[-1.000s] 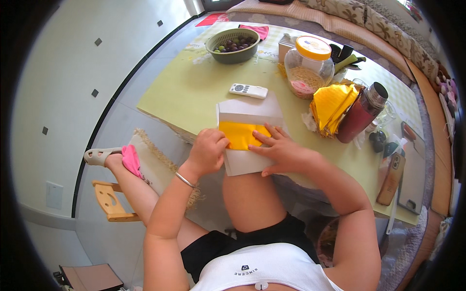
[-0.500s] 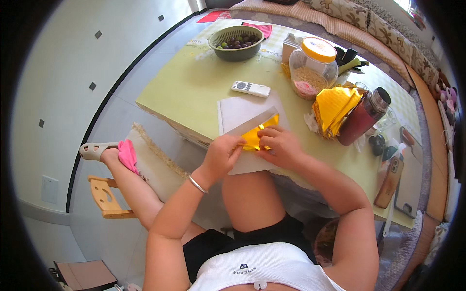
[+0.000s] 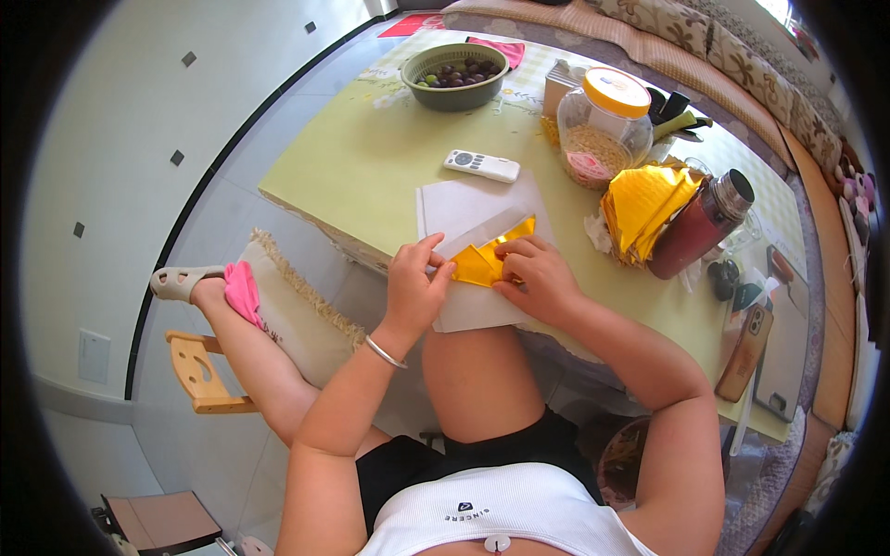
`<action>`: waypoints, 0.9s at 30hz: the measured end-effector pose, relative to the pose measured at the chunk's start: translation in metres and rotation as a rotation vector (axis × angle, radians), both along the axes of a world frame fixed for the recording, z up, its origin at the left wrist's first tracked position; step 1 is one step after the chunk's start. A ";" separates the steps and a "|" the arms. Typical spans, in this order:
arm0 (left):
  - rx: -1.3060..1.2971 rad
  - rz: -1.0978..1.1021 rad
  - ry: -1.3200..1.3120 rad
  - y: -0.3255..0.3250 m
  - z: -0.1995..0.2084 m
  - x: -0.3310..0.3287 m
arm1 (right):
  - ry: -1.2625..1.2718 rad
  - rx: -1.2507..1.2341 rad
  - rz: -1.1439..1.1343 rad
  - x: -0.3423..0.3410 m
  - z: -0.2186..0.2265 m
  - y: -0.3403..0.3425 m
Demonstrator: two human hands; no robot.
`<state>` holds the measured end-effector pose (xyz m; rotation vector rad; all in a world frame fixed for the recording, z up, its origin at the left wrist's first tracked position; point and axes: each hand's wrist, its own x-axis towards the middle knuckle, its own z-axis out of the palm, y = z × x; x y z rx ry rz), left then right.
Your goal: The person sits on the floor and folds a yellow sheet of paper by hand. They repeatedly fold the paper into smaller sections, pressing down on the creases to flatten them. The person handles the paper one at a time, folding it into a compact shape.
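Note:
A piece of shiny gold foil paper (image 3: 476, 268), partly folded, lies over a grey-white strip (image 3: 496, 229) on a white sheet (image 3: 445, 206) at the table's near edge. My right hand (image 3: 542, 278) pinches the foil's right part between thumb and fingertips. At the foil's left end is my left hand (image 3: 415, 285), its thumb beside the foil edge and its index finger raised apart from it. A silver bangle circles my left wrist. To the right, a stack of folded gold foil paper (image 3: 649, 206) leans against a dark red thermos (image 3: 700, 227).
Beyond the sheet lies a white remote control (image 3: 481, 166). Farther back stand a green basin of round fruit (image 3: 454, 78) and a clear jar with a yellow lid (image 3: 604, 116). Phones (image 3: 744, 354) lie on the right side. A small wooden chair (image 3: 199, 371) is on the floor at left.
My left hand has loosened from the foil, moved slightly left, and spread its fingers. More of the foil's left end shows now. My right hand stays on the foil.

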<state>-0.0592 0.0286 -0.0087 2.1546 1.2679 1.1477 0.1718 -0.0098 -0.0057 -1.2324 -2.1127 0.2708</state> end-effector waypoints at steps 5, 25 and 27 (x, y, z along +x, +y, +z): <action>-0.042 0.015 -0.011 -0.001 0.002 0.001 | 0.021 0.002 -0.009 0.000 -0.004 0.002; -0.094 0.056 -0.029 0.001 -0.001 0.003 | 0.022 -0.086 -0.004 0.001 0.002 0.001; -0.071 0.069 0.009 0.001 0.000 0.004 | -0.001 -0.097 0.002 0.001 0.002 0.001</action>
